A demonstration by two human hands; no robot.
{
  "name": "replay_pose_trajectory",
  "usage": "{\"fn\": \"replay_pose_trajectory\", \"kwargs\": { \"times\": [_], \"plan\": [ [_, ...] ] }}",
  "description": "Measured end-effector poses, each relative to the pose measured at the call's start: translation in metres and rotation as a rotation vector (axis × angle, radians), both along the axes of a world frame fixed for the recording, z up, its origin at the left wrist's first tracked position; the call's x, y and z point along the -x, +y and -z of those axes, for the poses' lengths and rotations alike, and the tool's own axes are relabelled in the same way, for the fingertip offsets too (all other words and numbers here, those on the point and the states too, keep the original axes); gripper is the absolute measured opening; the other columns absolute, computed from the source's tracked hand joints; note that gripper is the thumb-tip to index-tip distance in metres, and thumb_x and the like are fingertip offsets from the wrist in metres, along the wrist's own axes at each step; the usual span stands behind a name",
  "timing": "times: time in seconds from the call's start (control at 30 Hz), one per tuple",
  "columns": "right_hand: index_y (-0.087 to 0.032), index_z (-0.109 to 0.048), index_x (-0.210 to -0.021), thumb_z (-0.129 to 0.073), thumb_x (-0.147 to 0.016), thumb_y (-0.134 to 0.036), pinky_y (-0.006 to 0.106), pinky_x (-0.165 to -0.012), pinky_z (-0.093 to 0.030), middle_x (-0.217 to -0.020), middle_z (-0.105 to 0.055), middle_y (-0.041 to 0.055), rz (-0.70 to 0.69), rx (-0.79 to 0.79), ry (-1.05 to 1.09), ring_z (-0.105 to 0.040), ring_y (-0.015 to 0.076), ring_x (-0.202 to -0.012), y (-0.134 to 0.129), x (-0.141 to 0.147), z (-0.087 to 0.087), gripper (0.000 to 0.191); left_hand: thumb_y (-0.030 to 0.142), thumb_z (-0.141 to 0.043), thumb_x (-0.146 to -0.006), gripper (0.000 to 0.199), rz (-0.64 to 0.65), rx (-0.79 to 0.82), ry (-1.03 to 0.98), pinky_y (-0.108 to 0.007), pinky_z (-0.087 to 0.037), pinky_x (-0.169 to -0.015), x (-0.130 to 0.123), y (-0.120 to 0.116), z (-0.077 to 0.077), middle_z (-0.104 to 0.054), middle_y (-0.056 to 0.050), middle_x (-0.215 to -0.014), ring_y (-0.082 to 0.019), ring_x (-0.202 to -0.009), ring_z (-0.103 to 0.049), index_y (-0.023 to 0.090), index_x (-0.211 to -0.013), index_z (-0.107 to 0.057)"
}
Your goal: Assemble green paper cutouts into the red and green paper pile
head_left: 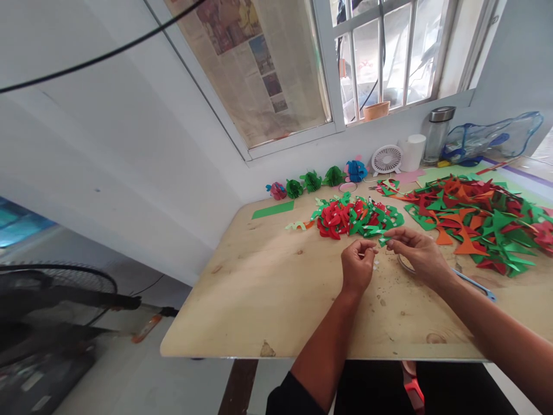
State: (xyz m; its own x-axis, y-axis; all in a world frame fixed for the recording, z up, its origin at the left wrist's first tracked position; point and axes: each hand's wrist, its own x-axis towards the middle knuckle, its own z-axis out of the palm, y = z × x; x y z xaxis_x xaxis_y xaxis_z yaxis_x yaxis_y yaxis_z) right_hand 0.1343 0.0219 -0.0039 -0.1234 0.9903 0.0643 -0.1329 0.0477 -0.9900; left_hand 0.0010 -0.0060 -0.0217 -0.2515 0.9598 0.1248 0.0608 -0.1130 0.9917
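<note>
My right hand [418, 253] pinches a small green paper piece [383, 240] with white marks on it, held just above the table. Close beside it is my left hand [358, 264], its fingers curled and thumb pressed to them; whatever may be between those fingertips is too small to make out. Tiny white bits [375, 265] lie on the wood between the hands. Just beyond them spreads a pile of red and green paper pieces [337, 216], several with white patches. A blue-handled tool [477, 284] lies partly under my right forearm.
A big heap of red, orange and green paper scraps [464, 225] covers the right side of the table [259, 288]. Folded paper figures [311, 181], a small fan [386, 159] and a glass bottle [437, 138] line the wall. A green strip [273, 210] lies at the back left.
</note>
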Motion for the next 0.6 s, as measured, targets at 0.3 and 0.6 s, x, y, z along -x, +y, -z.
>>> {"fn": "replay_pose_trajectory", "kwargs": {
  "times": [0.3, 0.6],
  "plan": [
    [-0.022, -0.067, -0.077, -0.077, -0.057, -0.049, 0.028, -0.058, -0.046, -0.063, -0.063, 0.0011, 0.004, -0.045, -0.057, -0.057, 0.0149, -0.061, 0.0004, 0.0003, 0.0015, 0.035, 0.018, -0.056, -0.074, 0.011, 0.06, 0.044, -0.019, -0.021, -0.046, -0.056, -0.0008, -0.0009, -0.0023, -0.066, -0.003, -0.061, -0.011, -0.055, -0.06, 0.014, -0.069, -0.065],
    [-0.021, -0.067, -0.083, -0.066, -0.069, -0.042, 0.027, -0.057, -0.045, -0.07, -0.066, 0.0026, -0.009, -0.152, -0.206, -0.059, 0.017, -0.067, 0.002, -0.0032, 0.0088, 0.025, 0.024, -0.058, -0.068, 0.011, 0.164, 0.092, -0.305, -0.021, -0.039, -0.051, -0.0011, -0.0003, -0.0067, -0.066, -0.004, -0.06, -0.011, -0.053, -0.056, 0.014, -0.069, -0.063]
  ]
}}
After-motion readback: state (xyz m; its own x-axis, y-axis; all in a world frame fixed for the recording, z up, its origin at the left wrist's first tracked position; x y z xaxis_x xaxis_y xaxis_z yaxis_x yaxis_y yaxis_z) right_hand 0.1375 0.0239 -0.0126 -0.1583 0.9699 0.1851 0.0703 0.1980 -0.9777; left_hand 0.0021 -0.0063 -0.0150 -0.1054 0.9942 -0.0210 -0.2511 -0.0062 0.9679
